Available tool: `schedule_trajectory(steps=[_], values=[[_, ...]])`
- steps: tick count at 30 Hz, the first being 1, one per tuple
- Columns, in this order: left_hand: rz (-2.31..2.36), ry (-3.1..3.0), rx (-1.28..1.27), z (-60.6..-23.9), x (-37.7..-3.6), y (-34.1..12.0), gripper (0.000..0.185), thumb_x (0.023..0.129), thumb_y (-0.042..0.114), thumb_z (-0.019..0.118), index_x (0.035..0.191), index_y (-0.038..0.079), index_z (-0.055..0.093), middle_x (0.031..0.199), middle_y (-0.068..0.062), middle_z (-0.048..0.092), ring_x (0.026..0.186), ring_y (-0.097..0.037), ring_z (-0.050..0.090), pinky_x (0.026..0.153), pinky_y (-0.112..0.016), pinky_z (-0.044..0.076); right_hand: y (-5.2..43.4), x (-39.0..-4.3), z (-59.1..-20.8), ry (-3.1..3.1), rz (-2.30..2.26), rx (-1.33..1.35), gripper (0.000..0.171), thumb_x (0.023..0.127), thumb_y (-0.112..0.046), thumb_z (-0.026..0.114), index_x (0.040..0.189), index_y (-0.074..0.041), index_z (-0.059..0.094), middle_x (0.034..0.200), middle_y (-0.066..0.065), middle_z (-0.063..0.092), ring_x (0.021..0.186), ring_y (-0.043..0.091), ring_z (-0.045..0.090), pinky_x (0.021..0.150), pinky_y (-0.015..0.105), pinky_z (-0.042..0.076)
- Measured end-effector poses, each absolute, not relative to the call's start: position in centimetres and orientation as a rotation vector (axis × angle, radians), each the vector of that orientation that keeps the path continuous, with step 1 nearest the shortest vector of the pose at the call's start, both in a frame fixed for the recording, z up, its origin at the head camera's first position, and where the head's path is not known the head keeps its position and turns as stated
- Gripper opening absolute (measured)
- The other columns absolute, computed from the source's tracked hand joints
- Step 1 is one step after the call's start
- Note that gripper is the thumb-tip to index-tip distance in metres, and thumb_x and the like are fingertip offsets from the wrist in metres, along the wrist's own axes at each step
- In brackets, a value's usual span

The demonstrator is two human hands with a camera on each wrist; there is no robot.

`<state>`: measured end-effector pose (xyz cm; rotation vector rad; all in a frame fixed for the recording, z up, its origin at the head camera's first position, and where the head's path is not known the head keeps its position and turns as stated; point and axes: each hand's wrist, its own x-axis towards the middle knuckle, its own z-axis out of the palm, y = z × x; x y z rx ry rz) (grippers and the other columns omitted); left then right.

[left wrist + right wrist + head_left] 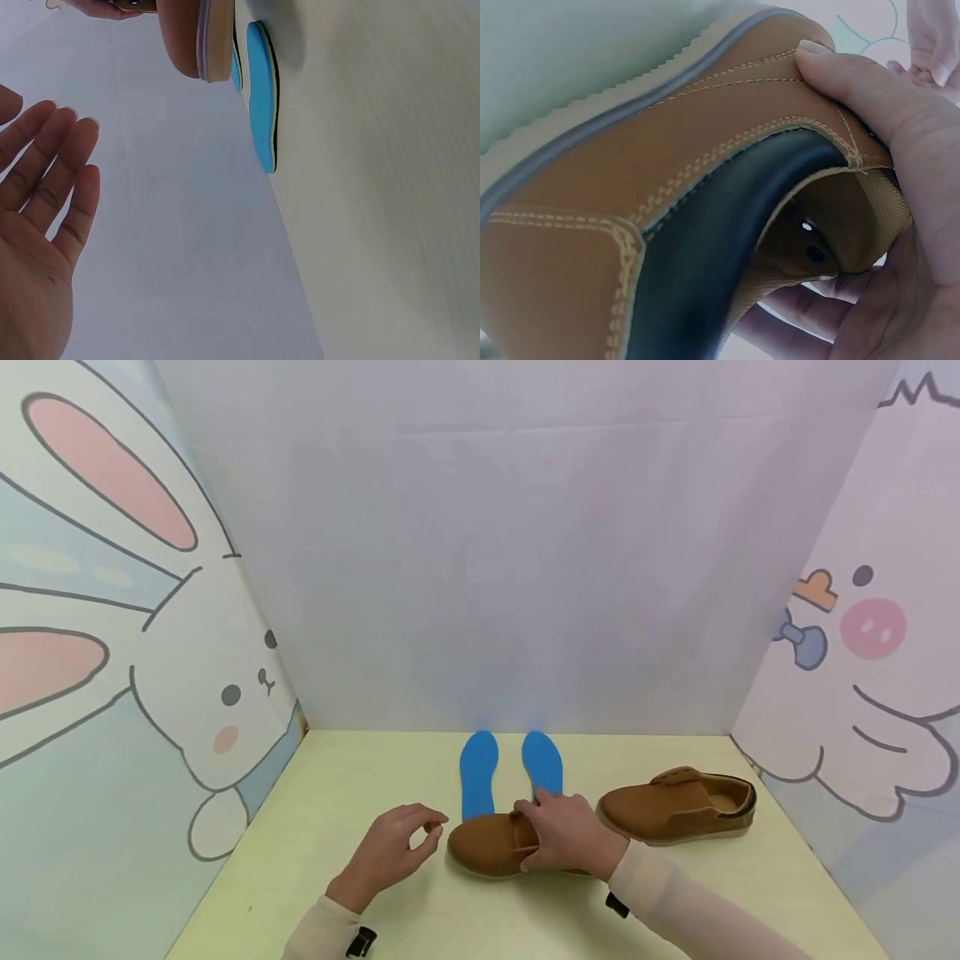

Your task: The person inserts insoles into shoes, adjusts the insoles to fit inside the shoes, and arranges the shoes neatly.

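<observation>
My right hand [564, 837] grips a brown suede shoe [487, 845] at its opening; the shoe lies on the yellow-green table [360, 777], toe pointing left. The right wrist view shows the thumb [855, 82] on the upper and the fingers [810, 315] curled inside the shoe [630, 202]. My left hand [393, 852] hovers just left of the toe, fingers relaxed and loosely bent, holding nothing; in the left wrist view the left hand [45, 247] shows an open palm. Two blue insoles [477, 772] [543, 764] lie side by side behind the shoe.
A second brown shoe [678, 806] stands to the right on the table. A plain back wall [510, 568] and cartoon-printed side panels [112, 652] enclose the table on three sides.
</observation>
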<state>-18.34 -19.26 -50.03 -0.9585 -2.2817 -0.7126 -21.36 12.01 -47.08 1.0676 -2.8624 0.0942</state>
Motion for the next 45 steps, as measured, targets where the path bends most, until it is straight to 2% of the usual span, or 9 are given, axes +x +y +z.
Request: schedule_trajectory(steps=[10,15,19,22,25,27,32,37,45], values=[[-0.734,-2.273,-0.988,-50.4,-18.4,-18.5,0.015,0.091,0.010,0.074,0.103,0.019,0.074,0.091,0.012,0.069,0.078,0.001,0.060,0.067,-0.022,0.053,11.7,-20.7,-48.2,-2.854,0.065,1.062,0.079,0.066,-0.065,0.086,0.128,-0.023,0.063,0.094,0.001,0.054,0.069,0.011,0.054,0.049,0.028,0.041],[-0.752,-2.275,-1.016,-50.4,-18.4,-17.6,0.014,0.092,0.010,0.073,0.103,0.019,0.074,0.091,0.013,0.069,0.078,0.001,0.060,0.067,-0.019,0.052,11.8,-20.5,-48.3,-2.835,0.100,1.058,0.090,0.068,-0.068,0.084,0.140,-0.023,0.056,0.096,-0.001,0.054,0.067,0.010,0.054,0.050,0.028,0.042],[-0.834,-2.270,-1.074,-50.1,-18.3,-16.2,0.016,0.092,0.007,0.073,0.104,0.017,0.074,0.091,0.010,0.070,0.081,0.001,0.060,0.069,-0.022,0.054,12.6,-20.3,-48.6,-2.851,0.167,1.074,0.103,0.070,-0.070,0.082,0.154,-0.024,0.043,0.103,-0.001,0.056,0.067,0.009,0.053,0.053,0.027,0.044],[-0.892,-2.271,-1.118,-49.8,-18.4,-14.8,0.013,0.096,0.009,0.071,0.107,0.016,0.074,0.093,0.005,0.071,0.083,-0.001,0.062,0.070,-0.025,0.056,13.7,-20.0,-48.4,-2.924,0.217,1.024,0.111,0.072,-0.069,0.081,0.160,-0.023,0.032,0.118,0.003,0.060,0.079,0.016,0.062,0.062,0.034,0.052],[-0.903,-2.317,-1.125,-49.6,-18.7,-13.4,0.012,0.098,0.012,0.069,0.108,0.015,0.074,0.098,0.006,0.071,0.086,-0.002,0.063,0.071,-0.023,0.055,15.1,-19.6,-48.2,-2.962,0.229,0.958,0.113,0.073,-0.067,0.081,0.161,-0.018,0.030,0.126,0.009,0.062,0.092,0.025,0.067,0.072,0.043,0.057],[-0.880,-2.371,-1.112,-49.6,-18.8,-12.6,0.014,0.099,0.016,0.069,0.111,0.013,0.074,0.104,0.006,0.071,0.089,-0.004,0.064,0.075,-0.023,0.056,16.0,-19.3,-48.4,-2.962,0.220,0.926,0.112,0.073,-0.067,0.082,0.159,-0.014,0.034,0.125,0.011,0.063,0.095,0.028,0.067,0.077,0.045,0.057],[-0.809,-2.574,-1.056,-49.7,-18.7,-11.3,0.024,0.100,0.025,0.067,0.122,0.016,0.071,0.116,0.005,0.068,0.098,-0.009,0.066,0.080,-0.029,0.057,17.2,-19.2,-49.1,-3.001,0.318,0.883,0.102,0.073,-0.062,0.084,0.151,-0.009,0.046,0.120,0.008,0.063,0.091,0.024,0.066,0.075,0.043,0.057],[-0.780,-2.629,-1.064,-49.9,-18.8,-10.9,0.024,0.101,0.028,0.066,0.123,0.018,0.070,0.115,0.005,0.068,0.097,-0.009,0.066,0.081,-0.030,0.057,17.6,-19.4,-49.6,-3.005,0.474,0.916,0.090,0.076,-0.052,0.086,0.146,-0.007,0.050,0.121,0.005,0.061,0.095,0.020,0.064,0.078,0.040,0.056],[-0.774,-2.601,-1.020,-50.0,-18.9,-10.5,0.022,0.101,0.028,0.065,0.120,0.019,0.071,0.113,0.006,0.069,0.094,-0.008,0.066,0.077,-0.028,0.057,17.4,-19.6,-50.0,-3.013,0.555,0.948,0.086,0.079,-0.046,0.086,0.147,-0.009,0.049,0.126,0.005,0.060,0.099,0.018,0.063,0.080,0.037,0.056]])
